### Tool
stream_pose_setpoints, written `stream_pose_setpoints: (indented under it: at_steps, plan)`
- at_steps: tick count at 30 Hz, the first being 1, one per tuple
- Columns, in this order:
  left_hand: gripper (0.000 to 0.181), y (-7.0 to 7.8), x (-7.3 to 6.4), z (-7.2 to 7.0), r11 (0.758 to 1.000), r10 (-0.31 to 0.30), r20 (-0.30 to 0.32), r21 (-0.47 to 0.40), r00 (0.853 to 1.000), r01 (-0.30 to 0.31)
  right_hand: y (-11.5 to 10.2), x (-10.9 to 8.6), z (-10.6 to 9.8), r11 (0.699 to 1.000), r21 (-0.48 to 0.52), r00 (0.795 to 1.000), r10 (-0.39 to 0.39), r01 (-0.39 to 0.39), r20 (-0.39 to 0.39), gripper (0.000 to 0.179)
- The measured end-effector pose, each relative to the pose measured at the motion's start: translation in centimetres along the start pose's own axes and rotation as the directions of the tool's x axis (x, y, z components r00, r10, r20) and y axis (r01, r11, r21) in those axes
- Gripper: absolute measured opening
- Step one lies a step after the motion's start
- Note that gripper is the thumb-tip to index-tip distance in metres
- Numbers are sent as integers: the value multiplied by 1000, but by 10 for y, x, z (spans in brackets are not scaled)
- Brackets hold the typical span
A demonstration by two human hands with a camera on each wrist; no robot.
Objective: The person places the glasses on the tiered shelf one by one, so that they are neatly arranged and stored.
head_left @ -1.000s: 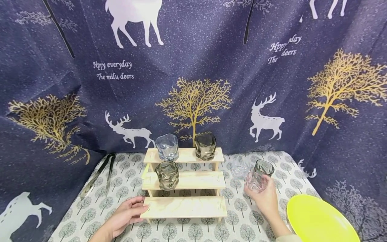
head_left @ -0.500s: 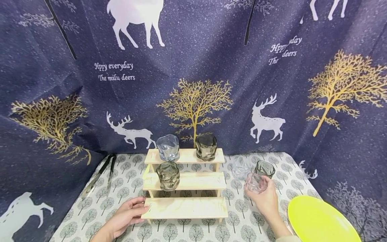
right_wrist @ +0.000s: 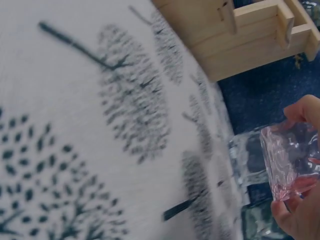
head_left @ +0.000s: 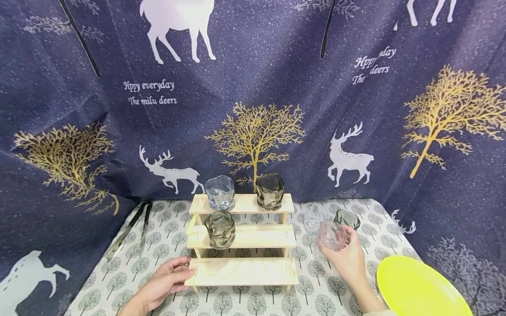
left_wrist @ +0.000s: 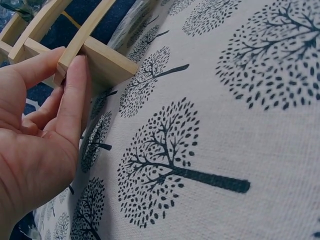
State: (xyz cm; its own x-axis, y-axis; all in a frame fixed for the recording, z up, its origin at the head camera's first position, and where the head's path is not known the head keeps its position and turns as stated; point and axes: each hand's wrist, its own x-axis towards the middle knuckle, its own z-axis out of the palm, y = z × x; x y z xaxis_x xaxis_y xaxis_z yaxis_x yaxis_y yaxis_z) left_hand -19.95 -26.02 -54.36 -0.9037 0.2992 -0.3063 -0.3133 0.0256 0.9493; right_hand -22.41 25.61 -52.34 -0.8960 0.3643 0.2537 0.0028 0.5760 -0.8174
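My left hand (head_left: 168,281) pinches the left end of the lowest board of a three-tier wooden stand (head_left: 245,271); thumb and fingers close on the board's end in the left wrist view. With my right hand (head_left: 348,256) I grip a pinkish clear glass (head_left: 331,235) by its sides, right of the stand. Just behind it are a clear glass (head_left: 314,218) and a dark green glass (head_left: 348,218), partly hidden by the pink one and the hand. A bluish glass (head_left: 219,192) and a dark grey glass (head_left: 270,193) stand on the top tier, an olive-grey glass (head_left: 219,230) on the middle one.
A bright yellow oval plate (head_left: 421,287) lies at the front right. Black-handled tongs (head_left: 132,228) lie at the back left. The table bears a tree-print cloth (head_left: 316,281), and a dark blue curtain (head_left: 253,79) with deer and trees hangs behind and at the sides.
The pink glass has risen slightly and tilted in my right hand, covering more of the glasses behind it. My left hand stays on the stand.
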Motion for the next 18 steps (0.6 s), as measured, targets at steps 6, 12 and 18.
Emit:
stream_pose_setpoints:
  at_steps: [6, 12, 18]
  plan:
    - [59, 0, -1, 0, 1000, 8, 4, 2, 1000, -8, -20, -2, -7, 998, 52, 999, -39, 37, 29, 96]
    - [59, 1, -1, 1, 1000, 4, -2, 2, 1000, -4, -43, -4, -14, 991, 78, 993, -109, 105, 53, 95]
    - [61, 0, 0, 0, 1000, 1, -1, 1, 1000, -1, -66, -8, -16, 981, 106, 983, -172, 164, 63, 98]
